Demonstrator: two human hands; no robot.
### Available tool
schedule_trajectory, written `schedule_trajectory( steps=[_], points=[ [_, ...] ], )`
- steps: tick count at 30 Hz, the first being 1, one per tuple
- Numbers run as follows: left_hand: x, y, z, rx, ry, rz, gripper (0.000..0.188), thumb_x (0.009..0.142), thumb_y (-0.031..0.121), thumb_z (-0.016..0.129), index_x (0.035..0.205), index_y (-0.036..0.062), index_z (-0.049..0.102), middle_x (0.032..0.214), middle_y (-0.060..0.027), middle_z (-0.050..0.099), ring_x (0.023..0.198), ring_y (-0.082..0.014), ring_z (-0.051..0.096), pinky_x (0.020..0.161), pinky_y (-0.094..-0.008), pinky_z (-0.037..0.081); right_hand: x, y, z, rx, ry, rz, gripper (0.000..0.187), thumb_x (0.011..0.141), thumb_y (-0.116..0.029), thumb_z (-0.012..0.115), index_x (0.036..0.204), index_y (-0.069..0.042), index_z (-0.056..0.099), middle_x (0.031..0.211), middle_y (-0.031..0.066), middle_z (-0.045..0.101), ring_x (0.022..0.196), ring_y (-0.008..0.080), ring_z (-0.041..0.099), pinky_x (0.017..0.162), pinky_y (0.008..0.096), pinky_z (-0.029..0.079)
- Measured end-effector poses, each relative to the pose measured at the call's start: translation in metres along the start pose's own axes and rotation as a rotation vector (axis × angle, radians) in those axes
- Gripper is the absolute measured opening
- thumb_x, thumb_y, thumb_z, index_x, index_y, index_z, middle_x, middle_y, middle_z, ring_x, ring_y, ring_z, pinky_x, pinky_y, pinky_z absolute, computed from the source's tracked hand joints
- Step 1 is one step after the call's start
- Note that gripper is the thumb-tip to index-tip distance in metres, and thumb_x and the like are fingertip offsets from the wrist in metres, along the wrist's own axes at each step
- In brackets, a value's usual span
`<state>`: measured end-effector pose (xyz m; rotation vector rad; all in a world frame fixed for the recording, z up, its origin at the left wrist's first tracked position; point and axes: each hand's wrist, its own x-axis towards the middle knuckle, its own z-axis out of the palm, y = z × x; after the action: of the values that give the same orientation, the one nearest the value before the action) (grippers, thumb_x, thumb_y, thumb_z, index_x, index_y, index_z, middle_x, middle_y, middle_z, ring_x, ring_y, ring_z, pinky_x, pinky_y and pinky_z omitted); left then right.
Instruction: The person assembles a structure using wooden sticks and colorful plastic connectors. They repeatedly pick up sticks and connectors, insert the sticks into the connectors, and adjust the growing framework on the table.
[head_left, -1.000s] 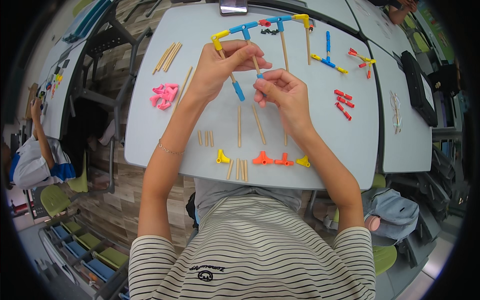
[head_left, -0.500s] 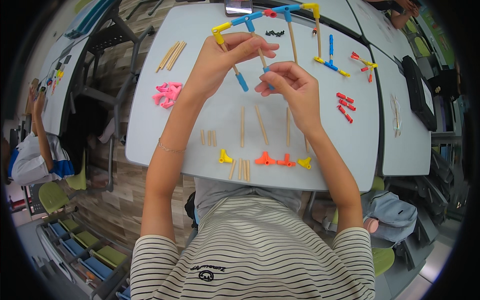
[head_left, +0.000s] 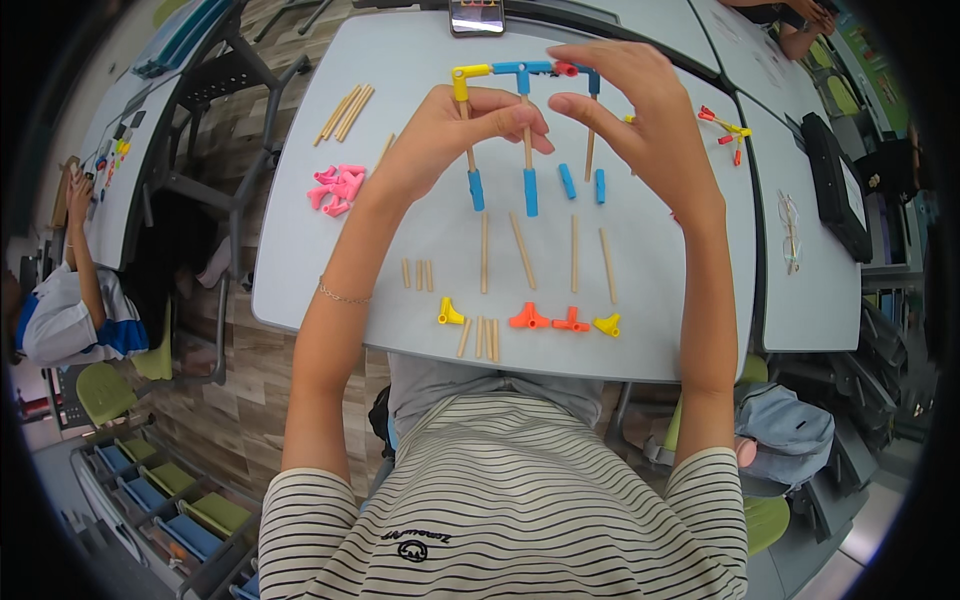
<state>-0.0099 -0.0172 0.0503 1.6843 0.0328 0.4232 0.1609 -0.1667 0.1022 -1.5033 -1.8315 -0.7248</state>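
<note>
A frame of wooden sticks and plastic connectors stands upright above the table's far half. Its top bar joins a yellow elbow (head_left: 467, 78), a blue T-connector (head_left: 525, 72) and a red connector (head_left: 567, 69). My left hand (head_left: 450, 130) is closed on the frame's wooden sticks. Blue tube connectors (head_left: 530, 192) cap the lower ends of two sticks. My right hand (head_left: 645, 115) is open, thumb and fingers spread around the red connector; I cannot tell whether they touch it. The frame's right end is hidden behind this hand. Two loose blue tubes (head_left: 567, 181) lie nearby.
Wooden sticks (head_left: 485, 252), orange connectors (head_left: 530, 316) and yellow connectors (head_left: 450, 312) lie near the front edge. Pink connectors (head_left: 340, 187) and longer sticks (head_left: 345, 113) are at left. A phone (head_left: 477, 18) stands at the back; eyeglasses (head_left: 790, 230) and a black case (head_left: 838, 185) lie right.
My right hand has left the lower end of a stick and moved up and right to the red connector. The frame has tipped more upright and dropped slightly; my left hand keeps its grip.
</note>
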Motion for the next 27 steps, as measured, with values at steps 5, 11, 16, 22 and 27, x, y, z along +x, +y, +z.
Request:
schedule_trajectory(
  steps=[5, 11, 16, 22, 27],
  points=[
    [0.001, -0.007, 0.004, -0.107, 0.047, -0.042, 0.040, 0.100, 0.036, 0.061, 0.114, -0.0006, 0.067, 0.098, -0.0154, 0.075, 0.100, -0.0216, 0.072, 0.097, -0.0347, 0.053, 0.003, 0.001, 0.006, 0.281, -0.210, 0.405, 0.036, 0.083, -0.036, 0.079, 0.103, -0.006, 0.076, 0.089, 0.0064, 0.073, 0.074, 0.0185, 0.066, 0.068, 0.0279, 0.052],
    [-0.001, -0.010, 0.010, -0.296, 0.122, -0.144, 0.043, 0.102, 0.034, 0.059, 0.124, -0.0030, 0.057, 0.116, -0.0221, 0.069, 0.108, -0.0271, 0.071, 0.099, -0.0366, 0.056, -0.009, 0.023, 0.001, 0.197, -0.085, 0.545, 0.041, 0.081, -0.042, 0.081, 0.102, -0.006, 0.078, 0.080, 0.0052, 0.071, 0.069, 0.0135, 0.063, 0.063, 0.0253, 0.048],
    [-0.002, -0.014, 0.023, -0.254, 0.130, -0.124, 0.027, 0.100, 0.021, 0.062, 0.115, -0.0018, 0.059, 0.117, -0.0247, 0.069, 0.110, -0.0297, 0.070, 0.101, -0.0382, 0.056, -0.017, 0.042, -0.008, 0.119, -0.071, 0.626, 0.046, 0.079, -0.047, 0.082, 0.100, -0.006, 0.079, 0.074, 0.0052, 0.070, 0.065, 0.0124, 0.061, 0.060, 0.0244, 0.047],
    [-0.001, -0.018, 0.027, -0.323, 0.131, -0.163, 0.018, 0.101, 0.016, 0.060, 0.109, -0.0004, 0.059, 0.118, -0.0266, 0.068, 0.111, -0.0312, 0.069, 0.102, -0.0399, 0.055, -0.019, 0.044, -0.006, 0.119, -0.083, 0.624, 0.051, 0.078, -0.051, 0.082, 0.100, -0.005, 0.078, 0.076, 0.0059, 0.071, 0.064, 0.0128, 0.062, 0.058, 0.0247, 0.046],
    [-0.002, -0.020, 0.026, -0.382, 0.113, -0.212, 0.019, 0.101, 0.017, 0.060, 0.108, -0.0007, 0.059, 0.118, -0.0271, 0.067, 0.111, -0.0310, 0.069, 0.100, -0.0398, 0.057, -0.022, 0.047, -0.002, 0.121, -0.074, 0.587, 0.052, 0.077, -0.052, 0.082, 0.101, -0.006, 0.079, 0.080, 0.0067, 0.073, 0.063, 0.0130, 0.062, 0.056, 0.0252, 0.045]
  ],
)
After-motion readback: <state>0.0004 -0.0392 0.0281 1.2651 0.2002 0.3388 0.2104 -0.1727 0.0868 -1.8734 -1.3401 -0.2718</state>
